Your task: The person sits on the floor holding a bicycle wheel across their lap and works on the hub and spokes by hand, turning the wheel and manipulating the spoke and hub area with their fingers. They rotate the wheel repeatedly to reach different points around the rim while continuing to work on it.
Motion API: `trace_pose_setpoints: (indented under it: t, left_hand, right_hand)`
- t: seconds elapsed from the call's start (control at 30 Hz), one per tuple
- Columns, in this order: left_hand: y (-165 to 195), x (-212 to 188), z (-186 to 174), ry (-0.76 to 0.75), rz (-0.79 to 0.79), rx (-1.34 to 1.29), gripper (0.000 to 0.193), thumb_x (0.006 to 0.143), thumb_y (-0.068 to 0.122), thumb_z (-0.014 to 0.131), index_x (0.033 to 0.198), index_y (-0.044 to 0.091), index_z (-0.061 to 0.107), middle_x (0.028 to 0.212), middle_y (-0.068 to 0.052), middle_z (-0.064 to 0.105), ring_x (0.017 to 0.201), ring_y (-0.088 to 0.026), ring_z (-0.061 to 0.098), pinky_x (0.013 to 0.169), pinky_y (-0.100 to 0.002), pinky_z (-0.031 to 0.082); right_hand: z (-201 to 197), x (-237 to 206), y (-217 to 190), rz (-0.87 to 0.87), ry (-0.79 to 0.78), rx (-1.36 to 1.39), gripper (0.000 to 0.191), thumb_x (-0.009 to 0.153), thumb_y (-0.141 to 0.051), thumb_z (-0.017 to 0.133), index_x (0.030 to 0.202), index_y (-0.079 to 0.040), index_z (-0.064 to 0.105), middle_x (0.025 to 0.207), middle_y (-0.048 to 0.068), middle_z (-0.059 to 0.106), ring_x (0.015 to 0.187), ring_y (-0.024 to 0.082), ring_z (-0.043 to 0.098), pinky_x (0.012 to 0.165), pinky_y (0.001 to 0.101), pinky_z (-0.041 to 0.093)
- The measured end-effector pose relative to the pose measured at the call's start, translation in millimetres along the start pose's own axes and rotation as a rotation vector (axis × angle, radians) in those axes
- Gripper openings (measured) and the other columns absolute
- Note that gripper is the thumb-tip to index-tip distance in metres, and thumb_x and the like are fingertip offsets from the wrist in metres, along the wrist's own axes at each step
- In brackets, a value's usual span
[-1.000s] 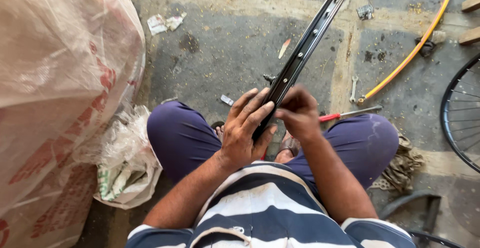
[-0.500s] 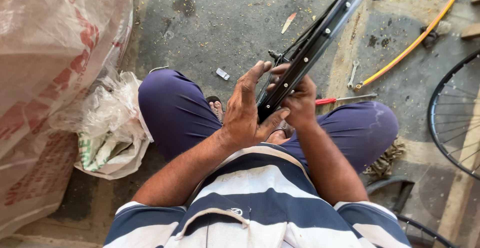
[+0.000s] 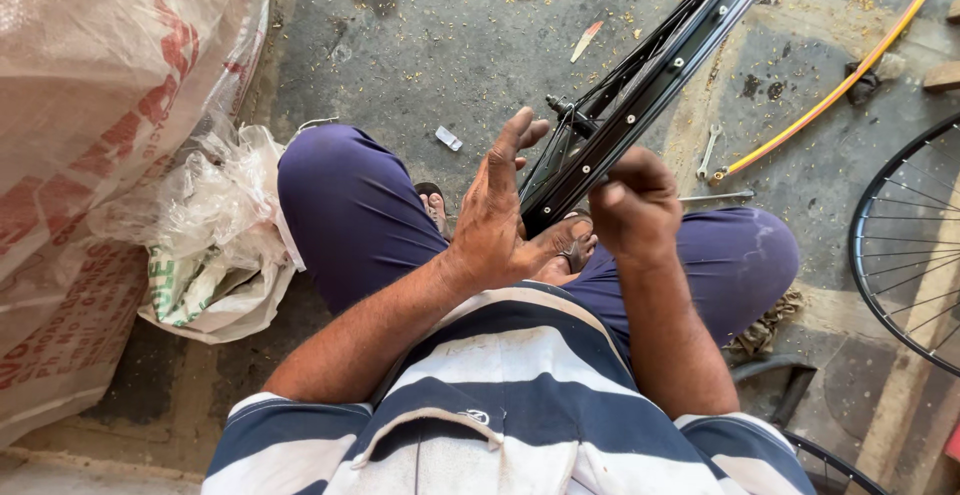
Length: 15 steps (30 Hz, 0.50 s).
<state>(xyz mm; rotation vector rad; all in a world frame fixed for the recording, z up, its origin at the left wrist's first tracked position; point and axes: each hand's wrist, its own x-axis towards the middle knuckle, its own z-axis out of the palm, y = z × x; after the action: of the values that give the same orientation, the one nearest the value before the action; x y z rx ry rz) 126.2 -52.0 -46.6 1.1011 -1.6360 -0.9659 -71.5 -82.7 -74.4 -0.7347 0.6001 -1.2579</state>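
Hands first: my left hand (image 3: 500, 217) has opened since a second ago. Then it was curled over the black wheel rim (image 3: 640, 85); now its fingers are spread and lifted, and only the palm and thumb base press against the rim's near end. My right hand (image 3: 632, 203) is closed into a loose fist right beside the rim's lower edge. I cannot tell whether it pinches a spoke nipple or a small tool, since the fingers hide whatever is inside. The rim itself has come closer and stands steeper in view than before, running from my lap, between my knees, up toward the far right corner of the floor (image 3: 420, 55), with its spokes and hub (image 3: 565, 110) showing on the left side. I read this as a change of grip, with the left hand steadying while the right works at one point. A spanner (image 3: 708, 150) lies on the floor just right of the rim, beside a yellow hose (image 3: 850, 75); a second spoked wheel (image 3: 905, 245) sits at the right edge.
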Motion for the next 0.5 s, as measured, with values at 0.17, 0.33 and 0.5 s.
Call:
trace_pose_setpoints:
  t: [0.17, 0.33, 0.5]
  left_hand:
    - [2, 2, 2, -0.006, 0.012, 0.022, 0.108, 0.094, 0.051, 0.077, 0.166, 0.006, 0.01, 0.157, -0.026, 0.047, 0.147, -0.039, 0.052, 0.12, -0.049, 0.046]
    - [4, 5, -1, -0.005, 0.003, -0.001, 0.107, 0.094, 0.05, 0.077, 0.167, 0.007, 0.011, 0.157, -0.025, 0.048, 0.147, -0.039, 0.052, 0.121, -0.05, 0.045]
    - [5, 6, 3, -0.055, 0.011, 0.018, 0.109, 0.092, 0.048, 0.079, 0.166, 0.007, 0.01, 0.157, -0.026, 0.045, 0.148, -0.04, 0.05, 0.121, -0.05, 0.044]
  right_hand:
    - [11, 5, -2, -0.086, 0.0, -0.331, 0.04, 0.09, 0.014, 0.071, 0.126, -0.003, 0.063, 0.114, 0.01, 0.069, 0.105, 0.019, 0.069, 0.094, 0.0335, 0.061]
    - [16, 6, -9, -0.016, -0.031, -0.129, 0.034, 0.078, 0.013, 0.069, 0.107, -0.006, 0.066, 0.112, 0.006, 0.067, 0.109, 0.016, 0.066, 0.097, 0.0314, 0.057]
    - [13, 8, -8, 0.005, 0.075, -0.364, 0.037, 0.087, 0.011, 0.074, 0.119, -0.005, 0.063, 0.112, 0.008, 0.068, 0.105, 0.018, 0.067, 0.092, 0.0331, 0.06]
